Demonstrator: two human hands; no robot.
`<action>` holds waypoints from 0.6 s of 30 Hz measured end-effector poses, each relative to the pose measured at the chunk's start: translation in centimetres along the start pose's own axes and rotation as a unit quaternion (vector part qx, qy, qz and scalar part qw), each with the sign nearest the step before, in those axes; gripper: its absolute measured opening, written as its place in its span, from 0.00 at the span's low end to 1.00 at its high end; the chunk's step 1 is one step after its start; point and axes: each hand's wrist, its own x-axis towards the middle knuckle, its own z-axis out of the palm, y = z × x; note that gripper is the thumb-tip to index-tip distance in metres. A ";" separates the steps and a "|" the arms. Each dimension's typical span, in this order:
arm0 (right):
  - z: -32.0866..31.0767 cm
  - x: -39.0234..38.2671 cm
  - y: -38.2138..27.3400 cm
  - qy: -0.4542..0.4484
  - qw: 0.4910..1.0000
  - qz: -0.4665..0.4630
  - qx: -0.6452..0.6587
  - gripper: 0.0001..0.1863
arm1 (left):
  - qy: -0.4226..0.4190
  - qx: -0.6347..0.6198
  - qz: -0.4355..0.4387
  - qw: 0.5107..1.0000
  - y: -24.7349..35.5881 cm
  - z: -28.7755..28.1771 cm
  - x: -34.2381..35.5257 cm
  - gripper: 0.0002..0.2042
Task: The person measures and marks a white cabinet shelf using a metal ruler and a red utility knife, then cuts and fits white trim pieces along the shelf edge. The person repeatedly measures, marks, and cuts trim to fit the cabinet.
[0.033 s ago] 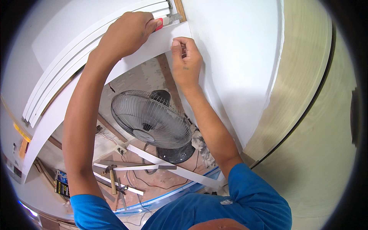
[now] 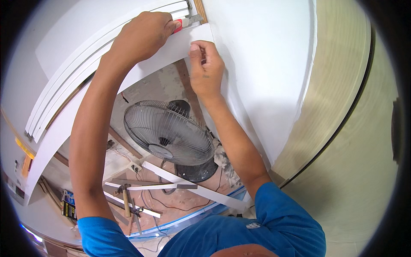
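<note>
We take the white board strip [image 2: 128,81] that curves across the middle of the view as our landmark. Below its far left end, low on the floor, lie a hammer [image 2: 125,198] and loose white trim offcuts [image 2: 128,205].

Above the strip's upper edge, our left hand [image 2: 143,36] is closed tight around a small cutter with a red body [image 2: 183,23]; its grey metal tip pokes out just past the strip's top right corner, hard against the wooden batten [image 2: 200,10]. Whether the blade is actually biting into the strip we cannot quite tell, since the fingers hide most of the tool.

At the strip's right end, our right hand [image 2: 205,70] pinches the cut edge between thumb and forefinger, the other fingers curled in loosely, steadying it against the large white panel [image 2: 265,64].

Directly beneath the strip stands an electric fan [image 2: 169,137], its grille facing up toward us.

The risks, as we judge them: the pinching fingers sit very near the cutter's path, so a slip along the edge could nick them. Uneven pressure could tear the strip's face or wander off line. And if the strip or the cutter is let go, it falls straight onto the fan below.
</note>
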 end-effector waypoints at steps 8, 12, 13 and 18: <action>1.1 0.5 -1.3 -0.062 0.996 -0.062 0.002 0.22 | 0.018 0.082 0.023 0.996 0.2 1.0 0.5 0.19; 1.4 0.4 -1.0 -0.066 0.993 -0.097 -0.023 0.25 | -0.003 0.069 0.018 0.997 -0.3 1.0 0.4 0.18; 1.5 0.4 -0.9 -0.065 0.991 -0.112 -0.028 0.25 | -0.009 0.056 0.018 0.998 -0.5 1.0 0.5 0.19; 1.4 0.1 -0.6 -0.095 0.991 -0.087 -0.024 0.28 | -0.009 0.030 0.034 0.999 -1.1 1.2 1.2 0.19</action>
